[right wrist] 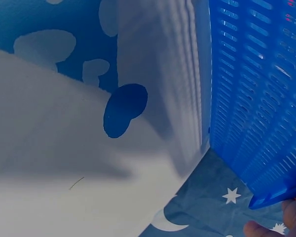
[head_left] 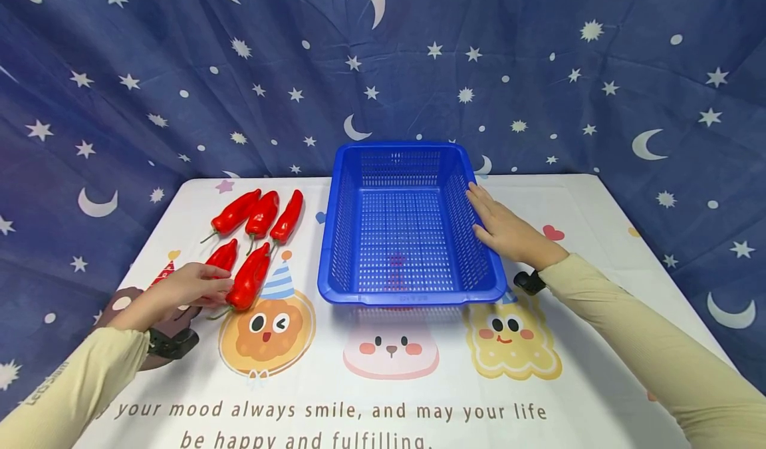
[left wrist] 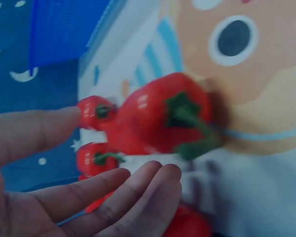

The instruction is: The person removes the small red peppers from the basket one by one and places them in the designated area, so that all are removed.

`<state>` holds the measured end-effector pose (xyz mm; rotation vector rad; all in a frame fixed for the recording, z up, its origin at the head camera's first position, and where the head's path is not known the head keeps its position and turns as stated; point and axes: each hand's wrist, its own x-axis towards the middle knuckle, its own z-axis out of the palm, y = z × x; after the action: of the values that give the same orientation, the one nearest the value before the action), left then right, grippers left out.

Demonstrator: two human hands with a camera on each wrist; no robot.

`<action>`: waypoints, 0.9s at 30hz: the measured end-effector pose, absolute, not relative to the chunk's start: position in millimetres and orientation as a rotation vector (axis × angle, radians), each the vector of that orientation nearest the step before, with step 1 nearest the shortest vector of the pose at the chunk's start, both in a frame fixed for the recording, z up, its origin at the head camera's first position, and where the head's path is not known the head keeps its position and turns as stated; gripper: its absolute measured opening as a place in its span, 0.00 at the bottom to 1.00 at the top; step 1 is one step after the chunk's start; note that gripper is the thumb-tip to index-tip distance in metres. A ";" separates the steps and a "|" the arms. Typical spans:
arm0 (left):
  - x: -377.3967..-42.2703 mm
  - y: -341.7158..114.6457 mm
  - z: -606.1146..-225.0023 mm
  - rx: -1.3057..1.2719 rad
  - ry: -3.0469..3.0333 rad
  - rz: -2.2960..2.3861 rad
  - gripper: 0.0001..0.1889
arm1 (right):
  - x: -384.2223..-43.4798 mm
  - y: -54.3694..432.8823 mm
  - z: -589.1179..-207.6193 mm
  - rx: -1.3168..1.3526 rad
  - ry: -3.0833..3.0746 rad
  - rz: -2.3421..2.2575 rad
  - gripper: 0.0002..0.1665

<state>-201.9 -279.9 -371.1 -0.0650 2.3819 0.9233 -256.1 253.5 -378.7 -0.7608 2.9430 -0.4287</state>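
Observation:
My left hand [head_left: 185, 286] is by the lower red chili peppers at the left. Its fingers and thumb are straight and apart, on either side of the nearest pepper [left wrist: 148, 116], not gripping it. This pepper's green stem points toward the wrist camera. Another pepper [head_left: 223, 256] lies partly hidden behind the hand. A blue plastic basket [head_left: 413, 297] with perforated sides stands in the middle, with no peppers inside. My right hand [head_left: 509, 226] rests on the basket's right rim with fingers extended; only a few fingertips show in the right wrist view.
Farther back at the left lie three more red peppers: the left one [head_left: 236, 213], the middle one [head_left: 263, 215] and the right one [head_left: 287, 217]. A white tablecloth [head_left: 287, 386] with cartoon prints covers the table. A dark blue curtain [head_left: 413, 56] hangs behind it.

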 end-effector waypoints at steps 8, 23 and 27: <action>-206.9 -285.3 -354.4 -0.081 2.379 0.941 0.35 | -254.6 253.9 -377.7 -0.778 2.940 -0.430 0.39; -211.7 -301.0 -330.0 0.064 2.407 1.143 0.35 | -255.1 252.4 -372.7 -0.785 2.936 -0.433 0.39; -215.3 -303.1 -325.6 0.111 2.370 1.278 0.32 | -257.1 253.5 -371.5 -0.789 2.941 -0.384 0.40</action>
<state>-215.3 -303.1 -325.6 0.1112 2.3701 1.2779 -257.1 253.5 -371.5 -0.7895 2.9409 -0.3840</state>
